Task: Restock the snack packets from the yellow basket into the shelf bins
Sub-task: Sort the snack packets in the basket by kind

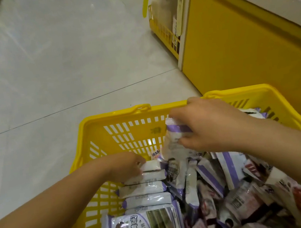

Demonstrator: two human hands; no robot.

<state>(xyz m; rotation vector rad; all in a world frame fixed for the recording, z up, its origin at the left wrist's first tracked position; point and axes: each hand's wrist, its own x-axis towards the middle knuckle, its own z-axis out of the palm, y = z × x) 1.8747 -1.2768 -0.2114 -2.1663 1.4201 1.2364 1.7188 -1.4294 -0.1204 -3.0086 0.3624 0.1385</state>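
Presently, the yellow basket [108,117] sits near a yellow shelf base [240,35], probably parked there to keep the reach short. The left grip [128,167] is closed on the far end of a row of packets [146,189] stacked on edge along the basket's left wall, apparently bracing them upright. The right grip [206,125] pinches one purple-and-white packet [175,135], raised above the loose heap [232,189], seemingly for sorting. Shelf bins are not plainly in view.
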